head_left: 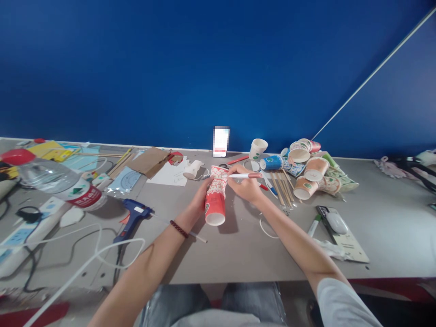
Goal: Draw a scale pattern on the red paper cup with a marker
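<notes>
In the middle of the head view, my left hand (200,198) is wrapped round the side of a red paper cup (215,203) with a white scalloped pattern. The cup forms a long column, seemingly of more than one cup, tilted with a pale round end towards me. My right hand (248,187) grips a white marker pen (245,175) with a reddish-brown end. The pen points left, its front at the upper part of the red cup. Whether the tip touches the cup, I cannot tell.
A phone (221,141) stands against the blue wall. Left are a glue gun (134,218), a water bottle (64,181), a power strip (30,231) and cardboard (150,161). Right lie wooden sticks (283,187), several paper cups (305,187) and a mouse (337,223).
</notes>
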A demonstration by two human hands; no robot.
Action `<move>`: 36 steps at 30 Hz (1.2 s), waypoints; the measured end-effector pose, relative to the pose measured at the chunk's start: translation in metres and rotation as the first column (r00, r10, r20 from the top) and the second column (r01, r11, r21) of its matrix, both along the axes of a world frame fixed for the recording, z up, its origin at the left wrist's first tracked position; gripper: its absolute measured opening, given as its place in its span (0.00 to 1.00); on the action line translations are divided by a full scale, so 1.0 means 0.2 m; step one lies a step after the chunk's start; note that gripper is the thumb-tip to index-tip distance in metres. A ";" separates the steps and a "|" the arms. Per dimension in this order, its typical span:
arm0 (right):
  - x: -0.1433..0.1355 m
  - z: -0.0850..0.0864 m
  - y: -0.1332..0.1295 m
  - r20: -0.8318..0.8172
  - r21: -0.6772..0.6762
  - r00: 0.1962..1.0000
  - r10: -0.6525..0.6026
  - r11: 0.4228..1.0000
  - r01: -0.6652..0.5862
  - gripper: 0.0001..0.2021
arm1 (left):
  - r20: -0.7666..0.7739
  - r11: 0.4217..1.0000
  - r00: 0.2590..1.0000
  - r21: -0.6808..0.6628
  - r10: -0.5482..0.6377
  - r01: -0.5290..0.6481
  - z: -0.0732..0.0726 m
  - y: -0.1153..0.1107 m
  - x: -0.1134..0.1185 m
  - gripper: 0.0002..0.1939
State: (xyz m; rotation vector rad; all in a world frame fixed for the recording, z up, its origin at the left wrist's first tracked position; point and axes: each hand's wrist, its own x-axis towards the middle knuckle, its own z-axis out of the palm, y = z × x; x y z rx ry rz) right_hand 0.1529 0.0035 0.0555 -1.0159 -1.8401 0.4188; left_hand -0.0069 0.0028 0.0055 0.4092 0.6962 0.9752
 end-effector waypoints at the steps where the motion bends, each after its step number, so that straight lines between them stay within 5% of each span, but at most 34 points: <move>1: 0.00 0.00 0.00 0.003 -0.004 1.000 0.002 1.000 -0.001 0.04 | -0.006 1.000 1.000 -0.001 0.006 -0.006 0.00 0.00 0.00 0.15; 36: 0.00 -0.01 0.01 -0.088 -0.036 0.996 -0.001 0.999 -0.003 0.04 | -0.043 0.999 0.999 -0.028 0.018 -0.020 0.03 -0.01 0.00 0.15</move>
